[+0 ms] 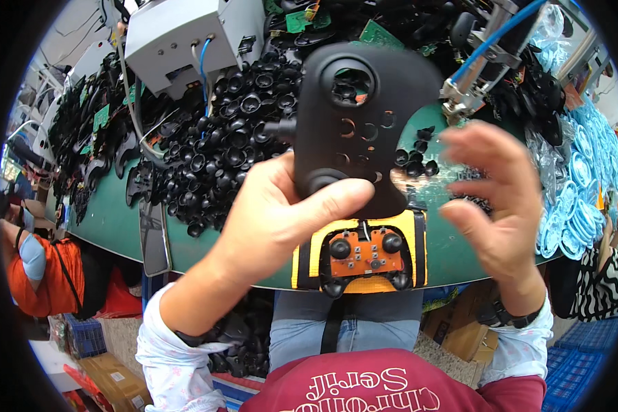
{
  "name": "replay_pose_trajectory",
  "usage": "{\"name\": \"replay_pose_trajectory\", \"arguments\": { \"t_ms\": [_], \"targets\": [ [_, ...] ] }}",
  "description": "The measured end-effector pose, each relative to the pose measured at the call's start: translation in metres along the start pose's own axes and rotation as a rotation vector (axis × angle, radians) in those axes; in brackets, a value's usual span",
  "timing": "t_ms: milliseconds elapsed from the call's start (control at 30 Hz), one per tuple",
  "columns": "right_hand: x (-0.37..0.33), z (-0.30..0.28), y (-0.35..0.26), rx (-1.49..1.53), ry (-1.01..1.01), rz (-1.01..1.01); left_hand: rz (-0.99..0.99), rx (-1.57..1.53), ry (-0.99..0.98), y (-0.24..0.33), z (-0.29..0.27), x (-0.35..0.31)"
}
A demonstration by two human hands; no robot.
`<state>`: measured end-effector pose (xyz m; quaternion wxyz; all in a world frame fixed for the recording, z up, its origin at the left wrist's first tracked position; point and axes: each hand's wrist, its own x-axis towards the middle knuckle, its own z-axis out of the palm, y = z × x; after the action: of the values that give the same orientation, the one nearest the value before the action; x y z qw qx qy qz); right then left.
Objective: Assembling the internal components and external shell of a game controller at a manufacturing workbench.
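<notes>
My left hand (264,216) grips the lower left part of a black game controller shell (317,134), its thumb lying across the front. The shell is tilted up over the bench and has round openings for sticks and buttons. To its right, my right hand (498,202) is raised with fingers apart, slightly blurred and holding nothing. Below the shell, at the bench's near edge, sits a yellow-and-black holder (419,250). In it lies an orange circuit board (365,261) with two black thumbsticks.
Black thumbstick caps (206,147) are heaped on the green bench (192,250). A grey machine box (178,41) stands behind them; a metal press (463,96) with a blue hose is at right. A dark phone-like slab (155,240) lies left, light-blue rings (587,158) far right. Other people sit both sides.
</notes>
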<state>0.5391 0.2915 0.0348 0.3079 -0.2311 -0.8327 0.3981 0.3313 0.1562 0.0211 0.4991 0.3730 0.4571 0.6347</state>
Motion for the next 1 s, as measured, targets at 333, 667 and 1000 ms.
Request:
{"name": "replay_pose_trajectory", "arguments": {
  "t_ms": [333, 667, 1000],
  "targets": [
    [0.011, 0.010, -0.008, -0.390, -0.294, -0.576, -0.441, 0.445, -0.342, 0.014, -0.019, 0.001],
    [-0.039, 0.031, 0.029, -0.415, -0.221, -0.303, 0.129, 0.888, -0.029, -0.034, -0.022, -0.046],
    [-0.052, 0.047, 0.042, -0.448, -0.264, -0.208, 0.004, 0.873, 0.006, -0.072, -0.008, -0.050]
  ]
}}
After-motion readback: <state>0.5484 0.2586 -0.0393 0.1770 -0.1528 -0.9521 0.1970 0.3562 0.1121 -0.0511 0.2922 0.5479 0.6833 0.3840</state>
